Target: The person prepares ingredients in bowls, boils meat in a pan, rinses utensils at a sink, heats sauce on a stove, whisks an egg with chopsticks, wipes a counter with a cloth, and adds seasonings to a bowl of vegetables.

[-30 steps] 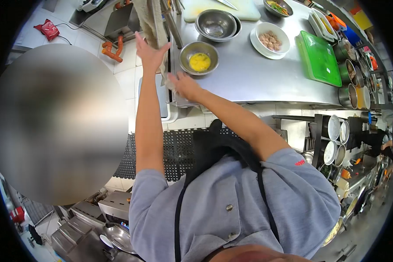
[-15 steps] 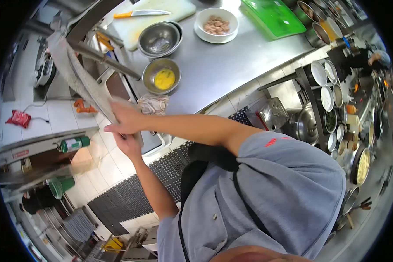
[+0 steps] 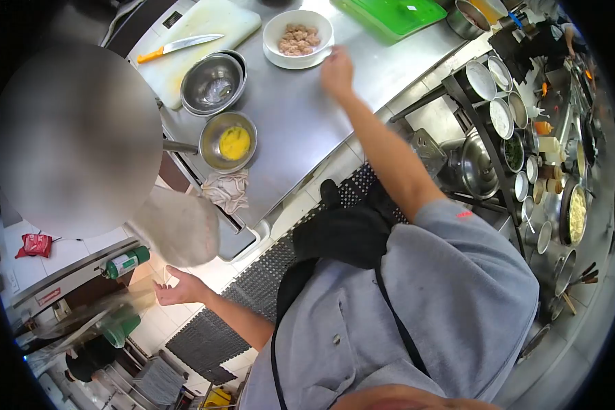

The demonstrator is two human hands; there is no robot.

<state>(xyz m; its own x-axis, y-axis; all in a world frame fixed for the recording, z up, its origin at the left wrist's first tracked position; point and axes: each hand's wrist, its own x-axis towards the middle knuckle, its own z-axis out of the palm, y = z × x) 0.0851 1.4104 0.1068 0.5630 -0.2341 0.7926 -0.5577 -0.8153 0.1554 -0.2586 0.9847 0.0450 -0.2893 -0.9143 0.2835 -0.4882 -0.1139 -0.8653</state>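
Observation:
My right hand [image 3: 338, 72] is beside the white plate [image 3: 295, 63] under a white bowl [image 3: 270, 35] of pale pink raw meat [image 3: 299, 39]. Blur hides how its fingers are set and whether they touch the plate. My left hand [image 3: 179, 288] hangs over the floor, holding nothing, its thumb raised apart from the fingers. Just above it is a light grey cloth-like shape [image 3: 178, 229], partly covered by a blurred patch. A metal bowl [image 3: 210, 156] holds yellow beaten egg [image 3: 234, 143]. Nested metal bowls [image 3: 201, 92] stand behind it.
A knife [image 3: 191, 42] with a yellow handle lies on a white cutting board [image 3: 215, 19]. A green tray [image 3: 396, 17] sits further along the steel table [image 3: 280, 137]. A crumpled cloth [image 3: 225, 190] lies at the corner. Pots of food [image 3: 500, 119] line a rack at right.
My hands were together at the end of the long grey cloth. They have parted: the right moved up and right to the plate, the left moved down. A blurred patch now covers the left side.

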